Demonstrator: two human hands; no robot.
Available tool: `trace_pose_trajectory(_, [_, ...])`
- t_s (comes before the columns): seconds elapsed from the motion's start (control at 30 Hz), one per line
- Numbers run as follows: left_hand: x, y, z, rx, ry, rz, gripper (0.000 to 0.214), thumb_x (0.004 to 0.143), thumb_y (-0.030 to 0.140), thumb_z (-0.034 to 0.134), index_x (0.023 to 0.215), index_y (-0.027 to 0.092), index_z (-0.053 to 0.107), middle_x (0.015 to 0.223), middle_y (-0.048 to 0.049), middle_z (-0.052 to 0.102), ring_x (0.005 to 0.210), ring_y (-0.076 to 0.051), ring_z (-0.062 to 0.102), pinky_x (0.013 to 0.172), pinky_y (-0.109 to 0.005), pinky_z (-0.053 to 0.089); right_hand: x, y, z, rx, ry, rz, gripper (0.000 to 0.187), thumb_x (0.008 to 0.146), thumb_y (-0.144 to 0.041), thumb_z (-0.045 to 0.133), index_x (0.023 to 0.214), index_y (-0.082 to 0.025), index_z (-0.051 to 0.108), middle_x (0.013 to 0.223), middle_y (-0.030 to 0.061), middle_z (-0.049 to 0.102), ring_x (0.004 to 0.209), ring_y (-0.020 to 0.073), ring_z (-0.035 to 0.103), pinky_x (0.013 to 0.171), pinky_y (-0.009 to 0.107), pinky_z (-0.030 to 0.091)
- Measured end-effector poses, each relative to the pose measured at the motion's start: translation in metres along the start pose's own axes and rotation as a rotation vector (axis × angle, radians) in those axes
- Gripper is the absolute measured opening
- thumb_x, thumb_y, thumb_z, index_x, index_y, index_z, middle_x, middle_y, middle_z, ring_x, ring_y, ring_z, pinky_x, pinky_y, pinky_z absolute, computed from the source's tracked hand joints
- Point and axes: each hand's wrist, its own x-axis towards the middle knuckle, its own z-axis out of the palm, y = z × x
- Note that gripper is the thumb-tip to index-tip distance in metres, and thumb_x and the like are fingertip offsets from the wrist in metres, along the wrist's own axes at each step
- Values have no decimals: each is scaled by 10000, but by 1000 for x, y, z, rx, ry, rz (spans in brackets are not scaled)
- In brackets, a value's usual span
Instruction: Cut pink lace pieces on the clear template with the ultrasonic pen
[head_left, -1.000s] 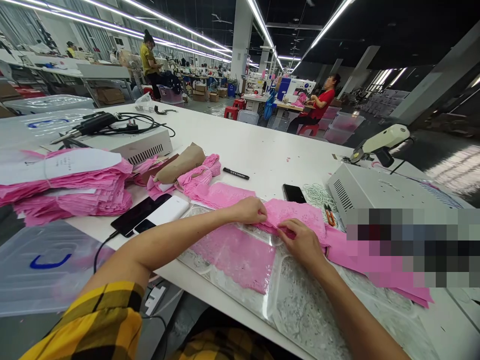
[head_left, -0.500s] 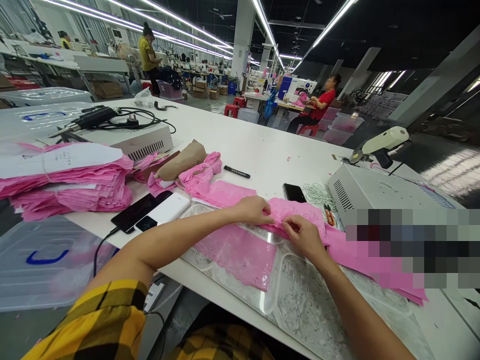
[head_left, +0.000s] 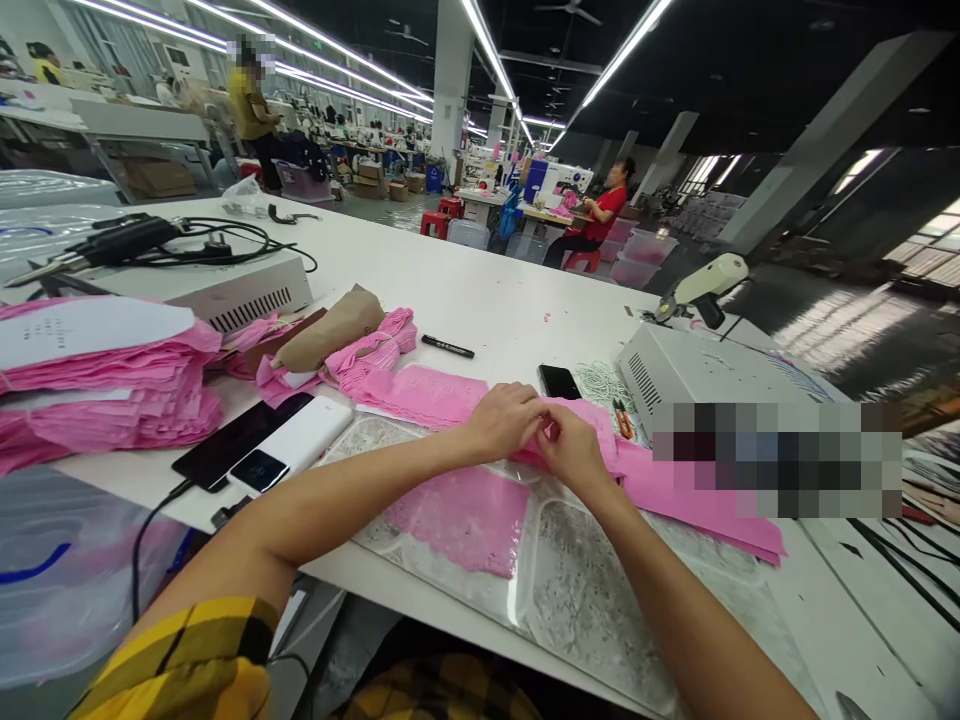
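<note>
Both hands meet over the middle of the white bench (head_left: pixel 487 290), close to its near edge. The left hand (head_left: pixel 510 420) and the right hand (head_left: pixel 574 450) touch at the fingertips, and the fingers of each are closed, pinching the top edge of a pink lace piece (head_left: pixel 604 425) that lies flat on the bench and spreads away to the right. It rests partly on a clear sheet (head_left: pixel 592 600) that covers the near part of the bench. A second lace piece (head_left: pixel 420 393) lies just left of the left hand, and a third (head_left: pixel 461 520) lies under the left forearm on the clear sheet. Just beyond the hands are a black phone (head_left: pixel 559 381) and small orange snips (head_left: pixel 622 418), with a black marker (head_left: pixel 447 347) farther left. A white power bank (head_left: pixel 292 455) sits near the left elbow, and a tall stack of pink pieces (head_left: pixel 112 390) stands at the far left.
</note>
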Motion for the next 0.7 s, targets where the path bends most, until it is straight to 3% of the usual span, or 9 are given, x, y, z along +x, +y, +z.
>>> trace_pose_trajectory(0.1, [0,13,-2,-24,65,-97,149,941,247,519,977,154,629,1050,-106,619,1023,-237,568,909,-379,443,17,-8,-14,-7,111,32,195,785,-316,497,805,-201,654,691,39,649,613,164,564,634,300,462])
trace_pose_trajectory(0.3, [17,55,14,-85,31,-221,439,842,586,603,877,152,664,991,-112,639,972,-288,604,911,-469,452,33,-22,-57,-32,321,97,182,772,-309,532,814,-181,655,657,28,652,616,165,608,671,312,494])
trace_pose_trajectory(0.47, [57,92,18,-65,34,-234,392,914,459,487,1009,126,670,1033,-134,659,974,-300,618,901,-497,451,32,-35,-96,-10,503,98,171,747,-303,565,834,-189,658,676,16,669,603,165,637,626,307,526])
trace_pose_trajectory(0.57, [59,102,14,-23,12,-145,293,914,287,460,1005,109,675,988,-140,667,972,-289,615,894,-473,449,14,-30,-125,40,636,158,182,746,-327,587,862,-203,653,656,4,658,556,167,637,560,300,528])
trace_pose_trajectory(0.7, [21,99,14,26,-62,139,196,864,223,530,930,126,687,1027,-130,662,1022,-265,582,1028,-469,374,-53,3,-147,55,665,416,278,708,-363,574,911,-192,659,588,-11,635,507,179,623,501,295,499])
